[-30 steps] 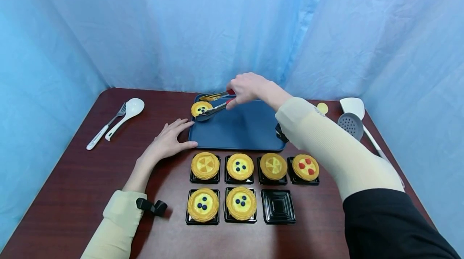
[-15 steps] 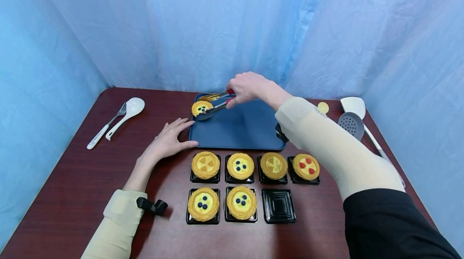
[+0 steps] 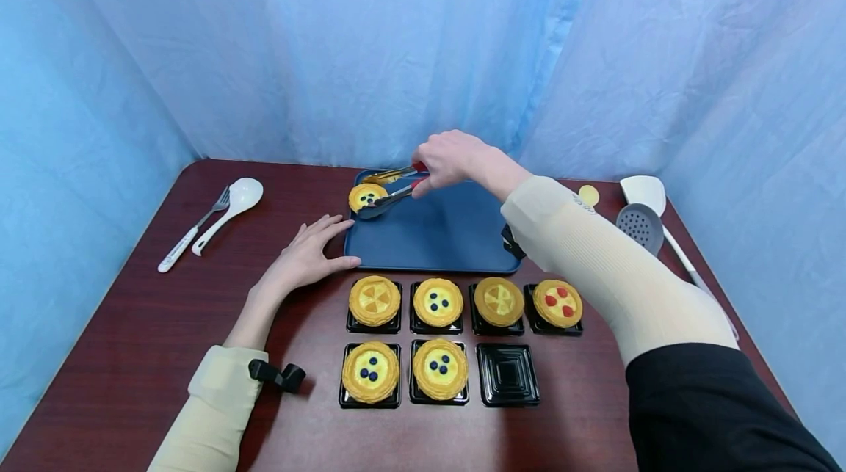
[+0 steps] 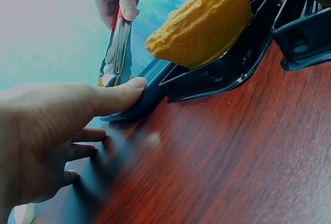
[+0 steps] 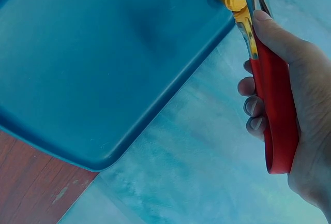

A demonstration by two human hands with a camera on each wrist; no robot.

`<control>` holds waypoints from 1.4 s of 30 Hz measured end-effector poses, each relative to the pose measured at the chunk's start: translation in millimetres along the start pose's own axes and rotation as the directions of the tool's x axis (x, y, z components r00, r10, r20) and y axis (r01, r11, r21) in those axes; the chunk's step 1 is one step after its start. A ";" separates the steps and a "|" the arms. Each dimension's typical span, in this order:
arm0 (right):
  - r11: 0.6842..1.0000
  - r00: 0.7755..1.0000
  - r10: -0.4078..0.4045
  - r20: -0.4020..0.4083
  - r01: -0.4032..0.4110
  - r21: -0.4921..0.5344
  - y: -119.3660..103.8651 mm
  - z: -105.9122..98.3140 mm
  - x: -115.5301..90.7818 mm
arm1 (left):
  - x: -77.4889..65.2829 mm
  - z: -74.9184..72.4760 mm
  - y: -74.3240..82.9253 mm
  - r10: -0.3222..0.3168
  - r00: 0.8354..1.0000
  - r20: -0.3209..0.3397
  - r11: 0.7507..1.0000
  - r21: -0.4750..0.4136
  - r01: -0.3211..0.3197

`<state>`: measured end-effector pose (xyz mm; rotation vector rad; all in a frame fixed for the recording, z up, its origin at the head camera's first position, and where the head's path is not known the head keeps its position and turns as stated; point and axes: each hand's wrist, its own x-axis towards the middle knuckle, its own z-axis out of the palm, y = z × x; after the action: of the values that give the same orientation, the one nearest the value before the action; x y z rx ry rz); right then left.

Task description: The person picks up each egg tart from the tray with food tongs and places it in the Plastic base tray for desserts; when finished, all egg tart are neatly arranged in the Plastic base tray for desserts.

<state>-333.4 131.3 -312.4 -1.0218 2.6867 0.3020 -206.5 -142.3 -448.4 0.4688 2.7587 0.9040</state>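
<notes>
My right hand (image 3: 452, 158) grips red-handled metal tongs (image 5: 276, 94) over the far left of a blue tray (image 3: 449, 230). The tongs' two arms stand on either side of an egg tart with blueberries (image 3: 366, 197) in the tray's far left corner. My left hand (image 3: 307, 254) lies with fingers spread at the tray's left edge, its thumb by the near left corner. In the left wrist view, that thumb overlaps the tray's rim (image 4: 147, 92), close to a black plastic box with a tart (image 4: 201, 25) on it.
Several tarts sit in black square boxes in two rows before the tray; one box (image 3: 507, 375) in the near row holds nothing. A fork (image 3: 192, 231) and white spoon (image 3: 238, 200) lie left. A white spatula (image 3: 644, 193) and grey skimmer (image 3: 640, 227) lie right. Blue curtains surround the table.
</notes>
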 end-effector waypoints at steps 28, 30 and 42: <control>1.000 1.000 0.013 -0.008 -0.013 0.001 -0.6 -1.5 -1.2 | 0.2 1.5 -1.6 0.003 1.000 0.004 1.000 -0.004 -0.003; 1.000 1.000 0.011 -0.014 -0.011 0.000 -0.9 -2.7 -1.6 | -0.3 1.7 -2.4 0.006 1.000 0.002 1.000 -0.005 -0.006; 0.999 0.999 -0.015 -0.047 0.013 -0.044 13.2 -16.6 -36.2 | 0.4 0.9 -4.9 0.001 1.000 -0.005 1.000 -0.001 -0.001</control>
<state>-318.8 158.9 -284.3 -1.0731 2.7247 0.3395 -207.8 -145.4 -452.2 0.4689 2.7630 0.9084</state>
